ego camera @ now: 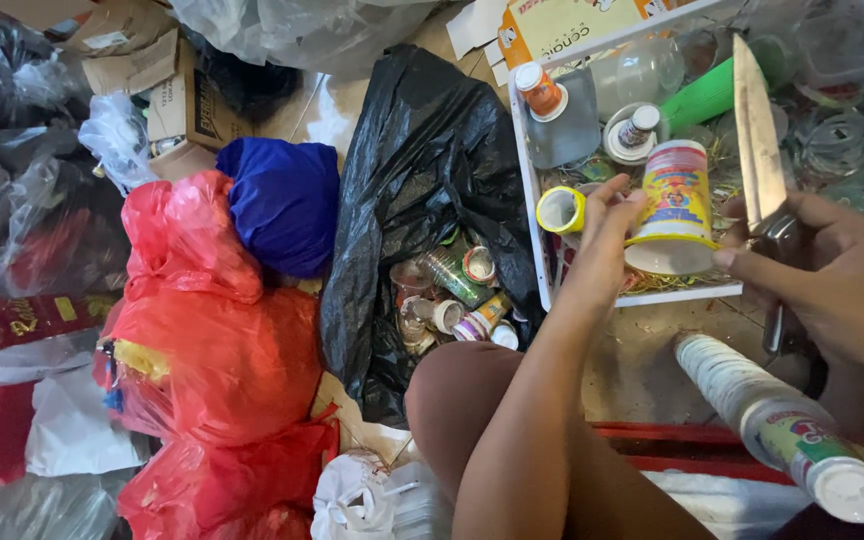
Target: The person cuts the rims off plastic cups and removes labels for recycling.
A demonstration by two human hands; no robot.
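Cups are the work in hand, seen from the single head view looking down past a bent knee. The left hand [607, 225] curls its fingers around the side of a small printed plastic cup [674, 205], holding it upside down above the near edge of a white crate [527, 190]. The right hand [832, 270] is closed around the handle of a kitchen knife [758, 135], blade pointing up and away, while its forefinger reaches across to touch the cup's rim.

As a judgement of progress: a long stack of nested cups [777, 425] lies along the lap at lower right, so a fair number look already handled. The crate holds loose cups, lids and clear containers in a jumble. Plenty seems left: a black bag [422, 170] lies open just left of the crate with more small cups [452, 295] spilling at its mouth, and red bags [212, 330], a blue bag [282, 200] and clear sacks sit further left, all bulging and closed, their contents hidden
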